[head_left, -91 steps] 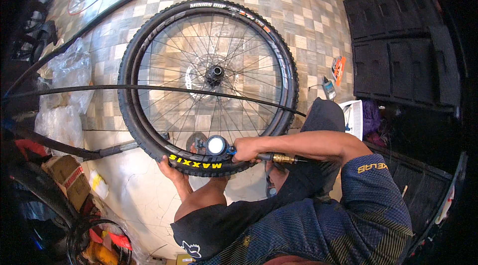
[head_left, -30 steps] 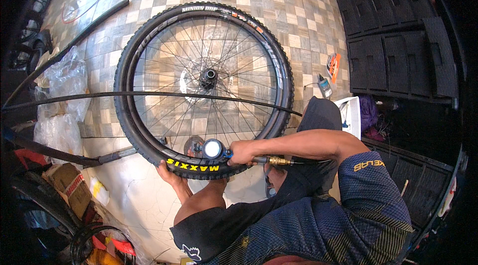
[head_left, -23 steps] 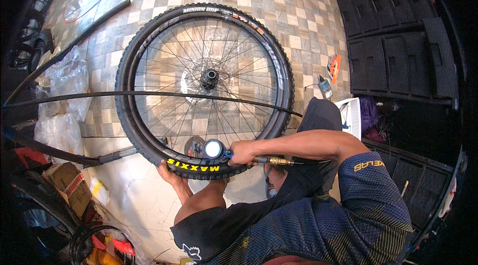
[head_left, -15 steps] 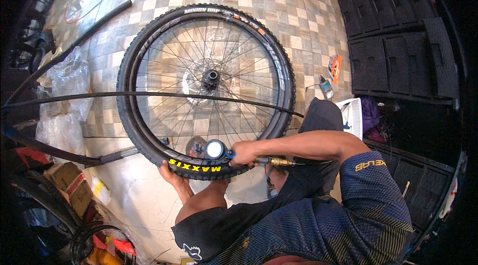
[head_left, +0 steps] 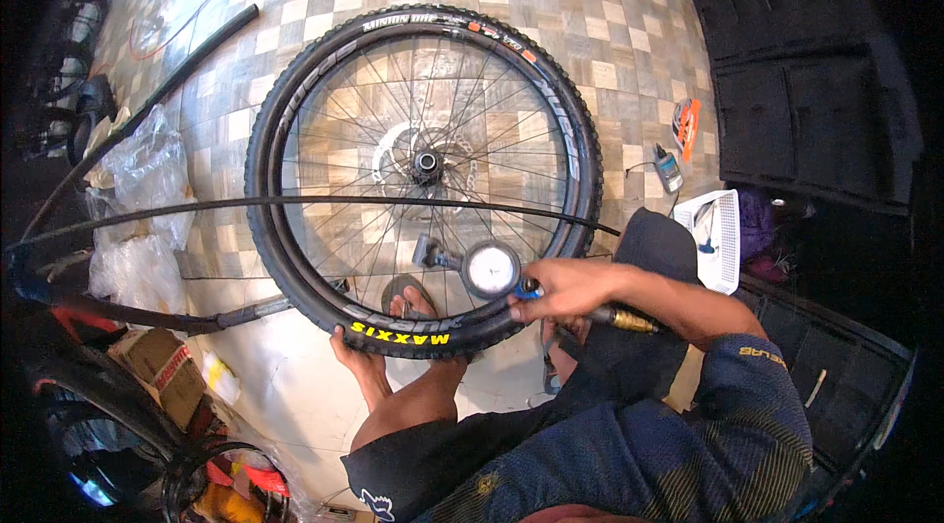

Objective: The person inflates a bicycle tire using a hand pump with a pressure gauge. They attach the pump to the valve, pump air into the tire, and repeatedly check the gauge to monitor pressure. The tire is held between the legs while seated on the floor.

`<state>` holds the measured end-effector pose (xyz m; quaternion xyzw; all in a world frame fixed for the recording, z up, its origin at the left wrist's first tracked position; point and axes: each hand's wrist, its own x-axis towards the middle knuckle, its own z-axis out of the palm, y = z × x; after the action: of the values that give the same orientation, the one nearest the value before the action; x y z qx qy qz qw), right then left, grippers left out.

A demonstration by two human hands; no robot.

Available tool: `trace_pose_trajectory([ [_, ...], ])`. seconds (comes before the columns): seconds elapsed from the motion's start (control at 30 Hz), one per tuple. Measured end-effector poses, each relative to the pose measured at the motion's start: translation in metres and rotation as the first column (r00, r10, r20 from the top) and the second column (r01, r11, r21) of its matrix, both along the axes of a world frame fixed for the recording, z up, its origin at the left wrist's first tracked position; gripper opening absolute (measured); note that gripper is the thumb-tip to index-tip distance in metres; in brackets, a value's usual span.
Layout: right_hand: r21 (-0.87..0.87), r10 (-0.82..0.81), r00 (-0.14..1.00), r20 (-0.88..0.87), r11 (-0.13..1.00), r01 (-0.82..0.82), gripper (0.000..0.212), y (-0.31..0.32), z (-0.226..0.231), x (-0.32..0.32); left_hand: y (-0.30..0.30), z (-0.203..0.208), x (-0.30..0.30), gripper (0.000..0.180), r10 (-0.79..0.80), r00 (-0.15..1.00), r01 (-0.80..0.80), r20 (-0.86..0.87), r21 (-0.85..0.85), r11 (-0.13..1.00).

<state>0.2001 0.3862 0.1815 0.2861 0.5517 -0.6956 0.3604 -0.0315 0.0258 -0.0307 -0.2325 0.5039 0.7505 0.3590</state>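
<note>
A bicycle wheel [head_left: 590, 154] with a knobby black tyre, thin spokes and a brake disc lies tilted in front of me. My left hand [head_left: 360, 363] grips the tyre at its near left edge; its fingers are partly hidden beneath the rubber. My right hand [head_left: 562, 289] is wrapped round a tyre inflator with a round white-faced gauge [head_left: 492, 269]. The gauge and its short hose end [head_left: 433, 252] hang over the near spokes, apart from the rim as far as I can see. A brass coupling [head_left: 634, 320] shows behind the right hand.
A black hose [head_left: 344, 200] runs across the wheel. To the right are a small bottle [head_left: 669, 172], a white plastic basket [head_left: 726, 238] and dark drawers [head_left: 806, 110]. On the left lie clear plastic wrap [head_left: 147, 169], a cardboard box [head_left: 157, 366] and another tyre.
The right hand has lifted the inflator away from the near rim, up and to the right. Its gauge now sits over the spokes. The left hand keeps its hold on the tyre.
</note>
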Motion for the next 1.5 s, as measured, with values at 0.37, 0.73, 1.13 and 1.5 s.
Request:
trace_pose_trajectory([
  [0.37,0.127,-0.053,0.983,-0.178,0.989,0.076,0.062,-0.005,0.026,0.03,0.056,0.051,0.004,0.064,-0.051,0.998,0.059,0.048,-0.177,0.982],
  [0.73,0.226,-0.029,0.983,-0.182,0.971,0.071,0.069,-0.012,0.004,0.047,0.039,0.04,-0.001,0.069,-0.038,0.999,0.045,0.034,-0.28,0.959],
  [1.13,0.241,0.012,0.985,-0.174,0.97,0.031,0.071,-0.018,0.004,0.04,0.055,0.058,0.008,0.063,-0.014,0.998,0.031,0.067,-0.256,0.966],
  [1.5,0.169,-0.02,0.979,-0.203,0.984,0.055,0.071,-0.016,0.0,0.046,0.044,0.078,-0.007,0.055,-0.068,0.993,0.037,-0.098,-0.287,0.957],
])
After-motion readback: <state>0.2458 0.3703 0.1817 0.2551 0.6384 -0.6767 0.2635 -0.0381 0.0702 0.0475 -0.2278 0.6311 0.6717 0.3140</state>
